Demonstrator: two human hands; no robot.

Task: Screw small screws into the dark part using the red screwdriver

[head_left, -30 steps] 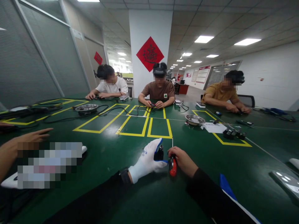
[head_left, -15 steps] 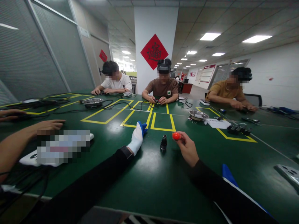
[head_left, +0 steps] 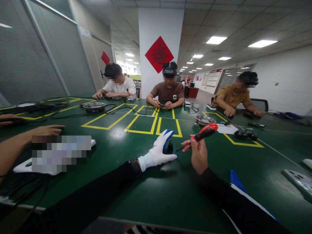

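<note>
A: How is the screwdriver (head_left: 207, 131) held?

B: It is gripped in the bare right hand (head_left: 200, 155), between thumb and fingers, with the red-and-black handle tilted up and the shaft slanted down towards the small black part (head_left: 170, 147).

A: And where is that part found?

B: It is seen upright on the green counter (head_left: 151, 198), within the bend of the left hand (head_left: 159, 149). That hand is gloved in white and blue and is opened wide, thumb spread from fingers. Whether the part is touched by the glove cannot be told.

A: What could be upset from here?

B: The part, most likely. It looks tall for its base, so it could be toppled if it were nudged by the spread fingers or by the shaft.

A: Is the glove at any risk?

B: Its thumb is placed near the screwdriver tip, so it could be jabbed if the shaft were pushed forward and allowed to slip.

A: Could the tool itself be lost?

B: Its angle could be disturbed by a loose hold, since most of the handle is left projecting beyond the fingers.
</note>
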